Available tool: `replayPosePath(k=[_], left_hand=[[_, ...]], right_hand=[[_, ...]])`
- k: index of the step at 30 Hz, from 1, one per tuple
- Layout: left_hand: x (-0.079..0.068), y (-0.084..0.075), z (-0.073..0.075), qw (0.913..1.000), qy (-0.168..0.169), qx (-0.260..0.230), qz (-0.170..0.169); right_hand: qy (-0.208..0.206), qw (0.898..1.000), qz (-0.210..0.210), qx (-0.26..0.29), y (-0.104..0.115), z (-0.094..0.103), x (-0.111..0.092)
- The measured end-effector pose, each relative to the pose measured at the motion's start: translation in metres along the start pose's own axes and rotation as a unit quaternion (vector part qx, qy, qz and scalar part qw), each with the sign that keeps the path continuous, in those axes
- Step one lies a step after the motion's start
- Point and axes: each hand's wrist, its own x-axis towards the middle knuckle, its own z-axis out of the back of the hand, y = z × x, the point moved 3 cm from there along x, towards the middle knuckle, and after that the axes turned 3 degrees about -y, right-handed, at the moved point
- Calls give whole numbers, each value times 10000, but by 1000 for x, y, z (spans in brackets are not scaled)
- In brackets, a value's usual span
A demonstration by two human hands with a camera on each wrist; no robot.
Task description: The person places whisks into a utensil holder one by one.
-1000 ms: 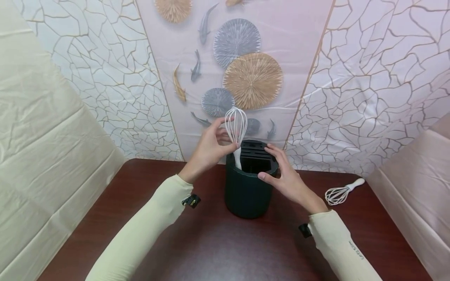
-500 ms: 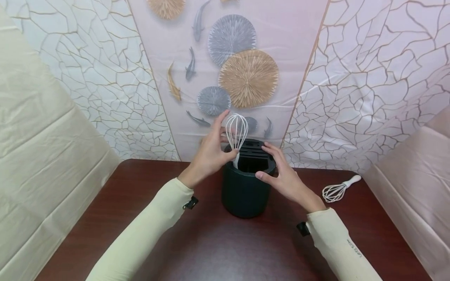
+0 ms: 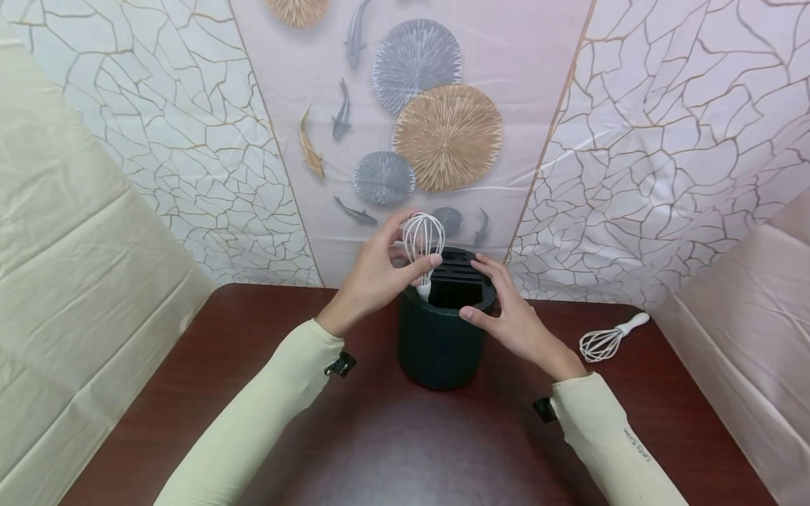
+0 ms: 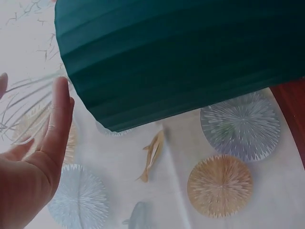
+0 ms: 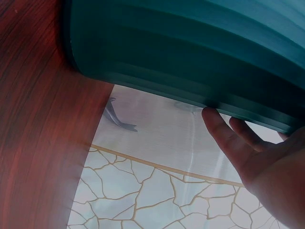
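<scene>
A dark green ribbed utensil holder (image 3: 441, 351) stands upright on the table, with slots and a large opening in its black top. A white whisk (image 3: 425, 289) stands in the left of that opening, handle down and mostly hidden, its wire loops above the rim. My left hand (image 3: 378, 274) holds the whisk by its wires, thumb in front and fingers behind. In the left wrist view, the wires (image 4: 21, 102) lie between thumb and fingers. My right hand (image 3: 522, 327) spans the holder's right rim, thumb at the front and fingers farther back. Its fingertips (image 5: 209, 114) touch the holder's side in the right wrist view.
A second white whisk (image 3: 604, 342) lies on the dark red-brown table (image 3: 405, 450) at the back right. A patterned cloth backdrop (image 3: 633, 176) rises behind the table's far edge, and pale cloth (image 3: 82, 316) closes off both sides.
The whisk has sunk lower into the holder, its handle now mostly out of sight. My left hand has gone down with it, its thumb now across the wires. The right hand keeps its place.
</scene>
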Motion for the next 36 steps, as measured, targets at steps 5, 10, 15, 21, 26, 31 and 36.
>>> replayPosePath(k=[5, 10, 15, 21, 26, 31, 36], left_hand=[[-2, 4, 1, 9965, 56, 713, -428], [-4, 8, -3, 9890, 428, 1096, -894], [-6, 9, -4, 9755, 721, 1611, -1315], [-7, 12, -5, 9648, 1009, 1952, -1444], [-8, 17, -5, 9563, 1295, 2168, -1475], [-9, 18, -5, 9560, 1327, 2113, -1539], [-9, 17, -5, 9598, 1287, 1983, -1514]], right_hand=[[-2, 10000, 42, -34, 1, -1, -1], [-11, 10000, 20, -92, 0, -1, -1], [-28, 10000, 37, -49, 0, -1, -1], [-73, 9999, 138, -26, 0, -1, 0], [-99, 9998, 168, -20, 0, -1, 0], [-103, 9999, 134, 37, -1, -2, 0], [-103, 9999, 116, 57, 0, -1, 0]])
